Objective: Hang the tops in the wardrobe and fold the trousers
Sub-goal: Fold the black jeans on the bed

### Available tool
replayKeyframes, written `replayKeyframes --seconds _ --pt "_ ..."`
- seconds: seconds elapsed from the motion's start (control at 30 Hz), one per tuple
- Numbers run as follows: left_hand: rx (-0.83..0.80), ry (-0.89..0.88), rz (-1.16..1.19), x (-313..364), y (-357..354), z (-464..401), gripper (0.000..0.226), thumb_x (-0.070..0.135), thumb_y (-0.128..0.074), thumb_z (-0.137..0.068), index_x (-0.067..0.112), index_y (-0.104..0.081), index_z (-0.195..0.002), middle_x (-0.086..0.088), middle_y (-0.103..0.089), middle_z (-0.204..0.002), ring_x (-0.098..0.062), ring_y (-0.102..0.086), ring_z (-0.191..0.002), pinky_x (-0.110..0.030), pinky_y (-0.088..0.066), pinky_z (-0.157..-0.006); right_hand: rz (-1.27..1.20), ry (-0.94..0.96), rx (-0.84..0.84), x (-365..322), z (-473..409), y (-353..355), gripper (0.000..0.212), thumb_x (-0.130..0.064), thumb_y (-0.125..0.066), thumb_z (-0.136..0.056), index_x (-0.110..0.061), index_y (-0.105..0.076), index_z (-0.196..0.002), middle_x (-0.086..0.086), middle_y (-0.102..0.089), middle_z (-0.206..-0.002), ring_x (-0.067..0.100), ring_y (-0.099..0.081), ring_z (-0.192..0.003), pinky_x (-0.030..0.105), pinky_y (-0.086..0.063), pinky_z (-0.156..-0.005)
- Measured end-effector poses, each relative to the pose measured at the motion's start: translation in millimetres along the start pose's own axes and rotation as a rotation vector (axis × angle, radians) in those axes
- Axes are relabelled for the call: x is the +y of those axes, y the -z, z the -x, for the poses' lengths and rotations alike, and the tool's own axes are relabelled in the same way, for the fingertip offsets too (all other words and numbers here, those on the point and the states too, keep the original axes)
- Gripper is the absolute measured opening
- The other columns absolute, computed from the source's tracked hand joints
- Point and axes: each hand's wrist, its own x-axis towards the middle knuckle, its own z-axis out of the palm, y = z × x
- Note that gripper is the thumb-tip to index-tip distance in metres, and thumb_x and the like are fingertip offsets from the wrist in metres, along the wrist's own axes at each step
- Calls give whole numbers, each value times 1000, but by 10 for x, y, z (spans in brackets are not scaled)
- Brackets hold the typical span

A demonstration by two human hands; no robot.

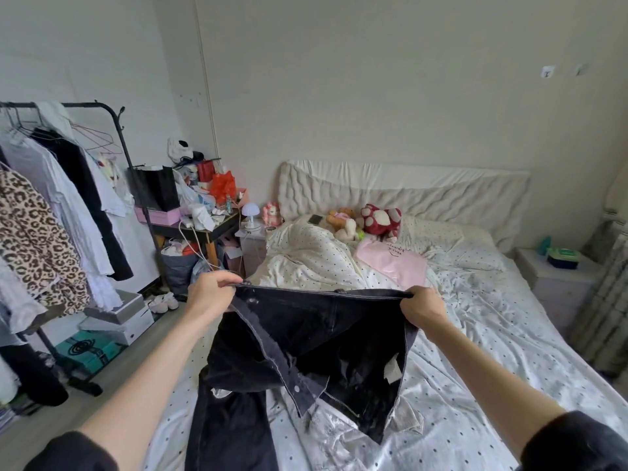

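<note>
Dark denim trousers (306, 341) hang in the air over the bed, stretched by the waistband between both hands. My left hand (210, 294) grips the left end of the waistband. My right hand (423, 305) grips the right end. The fly is open, with the zip and a button showing, and the legs drop down toward the near edge of the bed (492, 334). A silvery garment (360, 433) lies on the sheet under the trousers, partly hidden. At the left, a black clothes rack (119, 137) holds several hung tops, among them a leopard-print one (30, 239).
A rumpled dotted duvet (306, 253), a pink bag (397, 263) and soft toys (377, 219) lie at the head of the bed. A cluttered side table (200, 219) stands left of it. Shoe boxes (119, 317) sit under the rack. A white nightstand (557, 277) stands at the right.
</note>
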Motion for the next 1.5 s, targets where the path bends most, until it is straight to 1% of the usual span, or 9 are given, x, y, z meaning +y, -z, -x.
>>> replayKeyframes --seconds 0.17,0.33,0.47,0.6,0.73,0.87,1.07,1.33,1.5 --pt "2 201 469 185 -33 -102 35 -15 -37 -90 5 -66 -95 -17 -60 -113 -29 -60 -99 -31 -51 -76 245 148 -179 35 78 -9 37 1 -40 -85 -5 -56 -117 15 -60 -108 28 -54 -97 26 -41 -72" --pt "21 203 546 160 1 -235 32 -16 -41 -88 4 -66 -90 -23 -61 -115 -29 -62 -96 -30 -52 -77 349 276 -30 119 52 128 43 3 -45 -83 -13 -64 -118 11 -63 -115 25 -60 -96 31 -52 -80" --pt "-9 139 575 118 50 -259 28 -14 -47 -87 5 -67 -89 -22 -62 -113 -28 -63 -96 -31 -52 -82 303 266 41 20 -5 329 37 -6 -52 -87 -17 -64 -121 10 -70 -105 20 -65 -77 26 -53 -63" --pt "-66 -7 544 5 112 -211 23 -5 -57 -87 9 -65 -103 -16 -65 -111 -23 -65 -96 -33 -49 -92 -93 146 -137 -85 -56 406 37 0 -47 -90 -15 -64 -119 6 -70 -64 9 -63 -44 18 -47 -39" --pt "-234 -117 421 -168 182 -199 49 -8 -53 -87 20 -55 -127 -6 -67 -112 -15 -62 -106 -29 -45 -95 -639 7 -311 -184 -83 441 27 8 -45 -90 2 -64 -108 15 -69 -77 17 -67 -54 21 -56 -50" --pt "-96 -208 182 -312 105 -256 56 -11 -58 -83 14 -49 -132 -11 -63 -112 -19 -60 -103 -31 -45 -96 -900 10 -511 -220 -76 462 30 20 -37 -87 10 -57 -107 25 -67 -100 29 -67 -89 24 -59 -70" --pt "211 -247 -9 -343 49 -338 16 11 -70 -82 1 -68 -95 -15 -68 -79 -32 -64 -76 -45 -51 -76 170 419 8 -233 -148 217 6 -1 -64 -84 -2 -66 -89 11 -69 -75 26 -67 -75 41 -56 -72" --pt "202 -409 -28 81 288 -338 22 16 -58 -92 3 -59 -110 -8 -63 -97 -29 -58 -93 -39 -42 -78 -117 399 206 -422 -141 473 12 -13 -67 -84 -10 -65 -96 11 -54 -96 31 -57 -93 40 -45 -83" --pt "263 -515 74 912 624 -398 24 21 -54 -94 4 -55 -111 -12 -63 -106 -32 -56 -101 -42 -43 -86 -566 351 288 -999 -104 1093 9 -10 -59 -87 -10 -51 -90 15 -58 -91 26 -56 -83 38 -45 -69"
